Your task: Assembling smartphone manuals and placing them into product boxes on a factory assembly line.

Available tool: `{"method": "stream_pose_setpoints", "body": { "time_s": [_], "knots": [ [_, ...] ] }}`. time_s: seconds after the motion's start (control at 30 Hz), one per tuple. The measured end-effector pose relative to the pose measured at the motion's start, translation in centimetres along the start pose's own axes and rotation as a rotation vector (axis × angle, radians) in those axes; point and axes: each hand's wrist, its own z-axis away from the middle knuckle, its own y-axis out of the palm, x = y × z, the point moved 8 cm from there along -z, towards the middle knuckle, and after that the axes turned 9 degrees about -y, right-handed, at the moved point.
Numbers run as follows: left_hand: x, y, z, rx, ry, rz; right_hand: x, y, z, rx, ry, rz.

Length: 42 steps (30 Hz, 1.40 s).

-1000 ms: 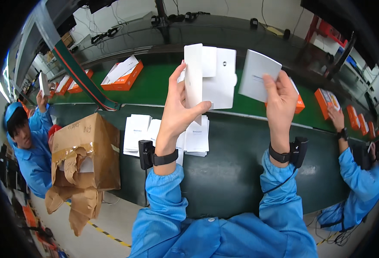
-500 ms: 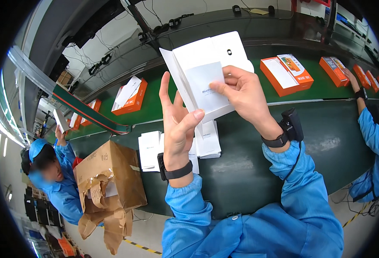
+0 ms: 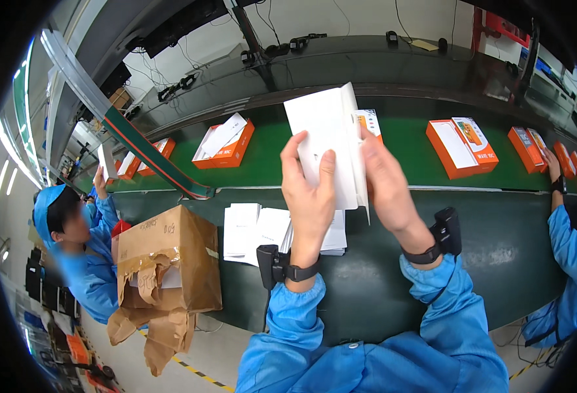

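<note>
A white card sleeve [image 3: 324, 121], folded like a thin box with a flap along its right side, is held up before me above the bench. My left hand [image 3: 311, 190] grips its lower left, thumb on the near face and fingers round the left edge. On the other side, my right hand [image 3: 388, 190] holds the flap edge; its fingers lie close together and are partly hidden. The small white leaflet is out of sight. Beneath my left hand, stacks of white leaflets [image 3: 241, 229] lie on the dark green bench [image 3: 380, 262].
Orange-and-white boxes [image 3: 462, 147] stand along the green belt [image 3: 400, 173]. At left is a torn cardboard carton [image 3: 170, 255], with a person [image 3: 72, 249] beyond holding a white box. Another person's hand [image 3: 554, 167] touches an orange box at right. A slanted post [image 3: 141, 147] crosses the left.
The sleeve has turned so its plain outer face shows, and its flap has swung toward closed. The leaflet from my right hand is now hidden. My left hand has shifted onto the sleeve's face.
</note>
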Motion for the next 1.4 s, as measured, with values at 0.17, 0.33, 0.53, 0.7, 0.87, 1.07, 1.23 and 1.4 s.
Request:
{"method": "stream_pose_setpoints", "body": {
  "time_s": [0.17,0.33,0.53,0.7,0.87,1.07,1.23,1.4],
  "knots": [
    [-0.8,-3.0,0.9,-0.073,-0.017,0.089,-0.3,2.7,0.3,0.012,-0.129,0.205],
    [0.9,-6.4,0.6,-0.005,-0.033,-0.150,-2.8,4.6,0.8,0.045,-0.111,0.394],
    [1.8,-8.0,0.6,0.116,-0.247,-0.227,-3.6,4.9,1.3,0.125,-0.112,0.489],
    [2.0,-8.8,0.7,0.164,-0.241,-0.204,-4.3,5.3,1.6,0.118,-0.106,0.393],
    [1.7,-9.1,1.1,0.307,-0.314,-0.059,-5.7,4.1,0.9,-0.022,-0.146,0.409],
    [3.2,-11.1,0.4,0.324,-0.327,-0.034,-7.1,6.7,1.4,0.015,-0.220,0.674],
    [5.2,-14.2,-0.7,0.234,-0.378,0.207,-9.9,6.1,3.0,0.223,-0.049,0.425],
    [10.3,-15.9,-1.4,0.276,-0.616,0.167,-13.5,2.3,2.9,-0.282,0.005,0.007]
  ]
}}
